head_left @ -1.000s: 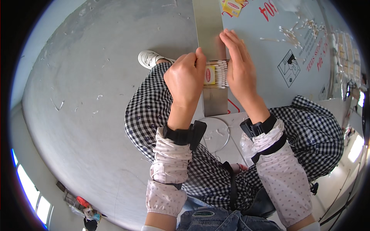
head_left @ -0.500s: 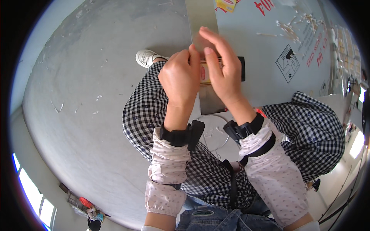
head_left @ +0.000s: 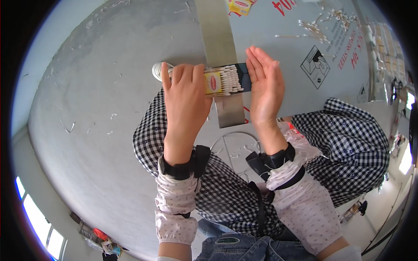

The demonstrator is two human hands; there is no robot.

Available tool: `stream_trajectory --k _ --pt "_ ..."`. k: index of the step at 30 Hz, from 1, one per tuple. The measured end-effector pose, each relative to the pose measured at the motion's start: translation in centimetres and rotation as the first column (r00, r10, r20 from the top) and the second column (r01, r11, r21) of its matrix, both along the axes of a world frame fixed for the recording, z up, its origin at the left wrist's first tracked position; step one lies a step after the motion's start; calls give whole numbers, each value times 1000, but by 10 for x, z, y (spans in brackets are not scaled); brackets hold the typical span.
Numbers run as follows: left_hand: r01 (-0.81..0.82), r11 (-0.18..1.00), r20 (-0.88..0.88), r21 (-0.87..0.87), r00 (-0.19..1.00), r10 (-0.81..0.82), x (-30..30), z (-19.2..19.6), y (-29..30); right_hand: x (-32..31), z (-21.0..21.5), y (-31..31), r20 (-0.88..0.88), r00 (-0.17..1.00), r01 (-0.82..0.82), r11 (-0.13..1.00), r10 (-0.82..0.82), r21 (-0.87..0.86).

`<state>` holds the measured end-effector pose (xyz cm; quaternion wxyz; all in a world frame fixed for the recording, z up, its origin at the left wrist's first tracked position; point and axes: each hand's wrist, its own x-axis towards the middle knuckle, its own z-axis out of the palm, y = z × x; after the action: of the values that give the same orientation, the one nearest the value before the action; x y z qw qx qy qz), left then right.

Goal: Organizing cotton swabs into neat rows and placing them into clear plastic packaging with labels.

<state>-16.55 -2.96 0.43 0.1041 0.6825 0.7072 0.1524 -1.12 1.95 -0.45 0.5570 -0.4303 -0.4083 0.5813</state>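
A bundle of white-tipped cotton swabs [head_left: 230, 80] lies sideways over the table's edge, in a clear pack with a yellow label [head_left: 213, 84]. My left hand [head_left: 185, 98] is closed round the pack's left end, its index finger and thumb partly hidden. Facing the swab tips from the right is my right hand [head_left: 265, 89], fingers stretched out and palm turned toward the pack, holding nothing. A dark block [head_left: 244, 77] sits between the tips and my right palm, partly covered by that hand.
Loose cotton swabs [head_left: 313, 29] are scattered over the far right of the printed grey tabletop [head_left: 270, 48]. A yellow packet [head_left: 240, 6] lies at the far edge. Stacked packs [head_left: 387, 48] stand at the far right. A round metal stool frame [head_left: 235, 145] is below the table.
My left hand has moved left, and the pack's swab tips now show between my hands. The fingers of my right hand, raised and curved before, are now straighter and lower.
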Motion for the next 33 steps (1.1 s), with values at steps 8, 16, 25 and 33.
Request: stream_trajectory --k 8,16,25,33 --pt "17 985 52 171 998 -26 4 -17 10 -61 -7 -30 -278 960 -30 984 -21 -177" --pt "-5 995 18 104 1000 3 -3 -8 5 -75 3 -42 -333 938 -12 950 -97 -311" --pt "-210 977 299 -30 931 210 -39 35 -56 -48 47 -48 -381 910 -301 892 162 -338" --pt "148 981 932 126 320 -168 29 99 -67 52 135 -68 -140 784 -617 734 605 -282"
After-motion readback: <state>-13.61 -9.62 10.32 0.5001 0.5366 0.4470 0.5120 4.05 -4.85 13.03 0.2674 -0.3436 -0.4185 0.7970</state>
